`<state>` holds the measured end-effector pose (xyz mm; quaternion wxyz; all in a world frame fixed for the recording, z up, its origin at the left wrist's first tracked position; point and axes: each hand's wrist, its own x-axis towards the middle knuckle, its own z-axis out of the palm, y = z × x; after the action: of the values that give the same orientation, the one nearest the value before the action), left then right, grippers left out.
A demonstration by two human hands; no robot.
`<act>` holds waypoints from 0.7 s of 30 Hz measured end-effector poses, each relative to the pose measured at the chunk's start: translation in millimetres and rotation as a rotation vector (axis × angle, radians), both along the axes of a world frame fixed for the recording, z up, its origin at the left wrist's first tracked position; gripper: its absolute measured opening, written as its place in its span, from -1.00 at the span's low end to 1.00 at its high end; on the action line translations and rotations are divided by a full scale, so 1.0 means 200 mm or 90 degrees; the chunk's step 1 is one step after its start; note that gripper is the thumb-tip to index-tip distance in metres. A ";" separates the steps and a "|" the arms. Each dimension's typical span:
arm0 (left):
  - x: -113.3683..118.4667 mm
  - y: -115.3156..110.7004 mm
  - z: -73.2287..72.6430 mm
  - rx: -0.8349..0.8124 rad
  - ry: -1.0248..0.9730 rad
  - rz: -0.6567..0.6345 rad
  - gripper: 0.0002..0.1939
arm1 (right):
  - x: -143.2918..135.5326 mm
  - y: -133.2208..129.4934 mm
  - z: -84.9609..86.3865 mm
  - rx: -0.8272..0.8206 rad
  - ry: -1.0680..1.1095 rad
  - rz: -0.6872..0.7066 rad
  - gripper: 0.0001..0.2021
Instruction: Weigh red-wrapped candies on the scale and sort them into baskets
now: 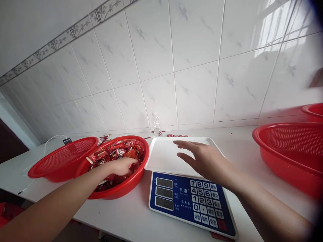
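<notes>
Left hand (124,166): fingers sunk in red packets (103,155), lying around and beyond it; grip hidden, gentle scooping best avoids spills. Right hand (205,160): open, above white tray (163,155), ideally not pressing it.

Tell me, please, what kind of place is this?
Probably a small packing or weighing room: a digital scale, a basket of red wrapped packets and a tiled wall suggest it.

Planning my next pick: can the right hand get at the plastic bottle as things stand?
Probably yes: the right hand hovers open over the white tray, and nothing visible stands between it and the plastic bottle behind.
</notes>
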<state>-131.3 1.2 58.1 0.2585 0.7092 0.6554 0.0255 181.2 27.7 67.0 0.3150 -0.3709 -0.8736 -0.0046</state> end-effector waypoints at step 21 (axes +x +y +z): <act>0.40 0.21 0.33 0.191 -0.138 -0.114 -0.71 | 0.08 0.06 0.04 -0.037 -0.078 -0.100 -0.62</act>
<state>-50.8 42.6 123.9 0.2201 0.7885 0.5468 0.1754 198.2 39.1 74.8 0.2489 -0.4461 -0.8593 -0.0261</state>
